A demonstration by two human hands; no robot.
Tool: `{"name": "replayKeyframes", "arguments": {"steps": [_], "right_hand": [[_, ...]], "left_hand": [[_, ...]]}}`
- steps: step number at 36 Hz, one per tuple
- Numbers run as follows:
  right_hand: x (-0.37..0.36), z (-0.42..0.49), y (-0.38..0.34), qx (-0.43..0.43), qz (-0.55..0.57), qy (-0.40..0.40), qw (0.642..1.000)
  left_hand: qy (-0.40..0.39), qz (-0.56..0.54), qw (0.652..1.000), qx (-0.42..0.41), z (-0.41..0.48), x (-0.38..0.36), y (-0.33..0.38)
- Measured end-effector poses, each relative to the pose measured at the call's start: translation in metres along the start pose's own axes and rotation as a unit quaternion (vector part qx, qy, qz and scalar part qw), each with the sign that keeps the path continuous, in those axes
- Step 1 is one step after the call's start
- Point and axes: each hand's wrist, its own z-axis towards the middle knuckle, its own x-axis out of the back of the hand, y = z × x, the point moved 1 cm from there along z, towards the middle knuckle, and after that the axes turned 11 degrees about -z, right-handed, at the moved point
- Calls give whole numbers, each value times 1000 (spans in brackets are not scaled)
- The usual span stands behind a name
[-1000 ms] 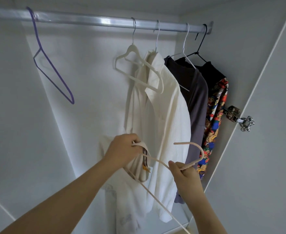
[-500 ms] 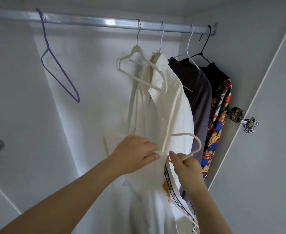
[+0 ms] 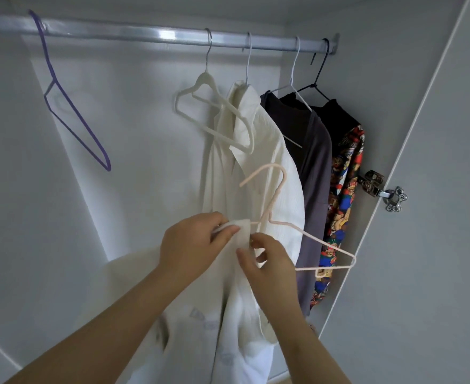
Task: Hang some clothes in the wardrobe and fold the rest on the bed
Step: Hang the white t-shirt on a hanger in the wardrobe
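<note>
Softness rules: left hand point(image 3: 192, 245) pinches the limp white garment point(image 3: 236, 328) at its top edge, likely the surest hold; right hand point(image 3: 272, 270), four o'clock, pinches fabric beneath the pink hanger point(image 3: 325, 245).

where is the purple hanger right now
Head view, upper left: the purple hanger hangs bare on the rail, well left of the white hanger.

On the rail point(image 3: 145, 33), a bare hanger point(image 3: 74, 117) hangs far left. An empty hanger point(image 3: 197, 87), a shirt point(image 3: 272, 162) and two dark tops point(image 3: 315, 167) hang to the right. Before the shirt, the left hand point(image 3: 192, 245) and right hand point(image 3: 269, 264) grip a draped garment point(image 3: 228, 314) on a loose hanger point(image 3: 311, 239).
</note>
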Motion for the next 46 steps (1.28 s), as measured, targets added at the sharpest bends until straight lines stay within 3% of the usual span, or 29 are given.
{"name": "replayKeyframes", "arguments": {"steps": [5, 10, 14, 19, 22, 25, 33, 39, 46], "right_hand": [[-5, 4, -4, 2, 22, -47, 999], [-13, 0, -2, -27, 49, -133, 990], [-20, -2, 4, 2, 21, -226, 974], [-32, -1, 36, -1, -99, -393, 914], [-29, -3, 61, -28, -186, -432, 882], [-19, 2, 83, 52, -318, -394, 861], [31, 29, 89, 227, -432, -329, 808], [53, 35, 105, 402, -356, -159, 828], [71, 44, 107, 448, -403, -54, 796]], "left_hand": [[5, -11, 1000, -3, 0, 2, 1], [19, -17, 999, 26, 1, 6, -1], [19, -25, 999, 41, 10, 17, -1], [55, -51, 996, 50, 26, 38, -2], [79, -71, 993, 50, 32, 52, -7], [89, -55, 994, 41, 34, 65, -19], [63, -12, 998, 12, 20, 80, -64], [74, -12, 997, 14, 9, 85, -76], [56, 45, 996, -55, 0, 92, -87]]}}
